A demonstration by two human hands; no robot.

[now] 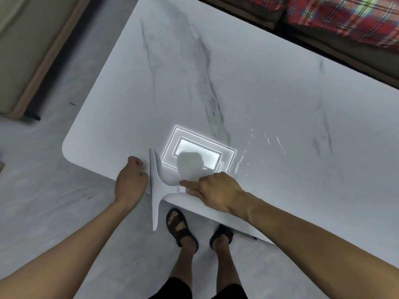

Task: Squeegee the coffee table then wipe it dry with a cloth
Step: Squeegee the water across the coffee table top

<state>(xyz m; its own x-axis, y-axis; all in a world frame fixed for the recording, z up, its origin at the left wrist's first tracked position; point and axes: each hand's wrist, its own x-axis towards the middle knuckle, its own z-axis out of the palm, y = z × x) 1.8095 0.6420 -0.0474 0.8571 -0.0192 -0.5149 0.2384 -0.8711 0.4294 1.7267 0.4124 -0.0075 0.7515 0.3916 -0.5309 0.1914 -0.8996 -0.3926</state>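
A white marble-look coffee table (237, 87) fills the middle of the view. A white squeegee (156, 186) lies across its near edge, blade running front to back and overhanging the floor. My right hand (216, 190) is shut on the squeegee's handle, index finger stretched along it. My left hand (130, 182) rests at the table's near edge just left of the blade, fingers curled and empty. Streaks and drops of water (265, 145) glisten on the tabletop to the right of the squeegee. No cloth is in view.
A ceiling light's reflection (200, 149) shines on the tabletop. A sofa with a red plaid cover (345, 16) runs along the table's far side. A beige furniture piece (26, 50) stands at the left. My sandalled feet (181, 227) stand on grey floor.
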